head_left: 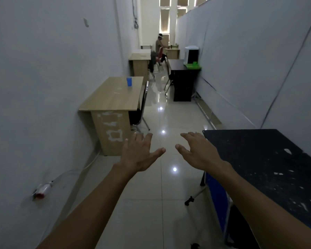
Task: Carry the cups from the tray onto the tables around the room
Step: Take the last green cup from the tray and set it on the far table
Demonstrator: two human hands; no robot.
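Left hand [139, 154] and right hand [198, 151] spread empty over glossy tiled floor [169, 186], blue cup [129, 81] on wooden desk [113, 97]

Floor tiles [162, 194]: glossy, pale, mirror the ceiling lights as bright spots. Near desk [113, 96]: light wood-grain laminate, matt, with rough white patches on its side panel. Blue cup [129, 81] on it looks like smooth plastic. Black table [269, 164] at right: matt dark top, scuffed with white chips and specks; blue glossy panel below its edge. Chair legs [145, 123]: shiny metal tube. Left wall [43, 87]: matt painted plaster, slightly uneven. Right partition [250, 60]: smooth matt sheet with thin seams. Far water dispenser [191, 54]: white and black plastic on a green plastic base.
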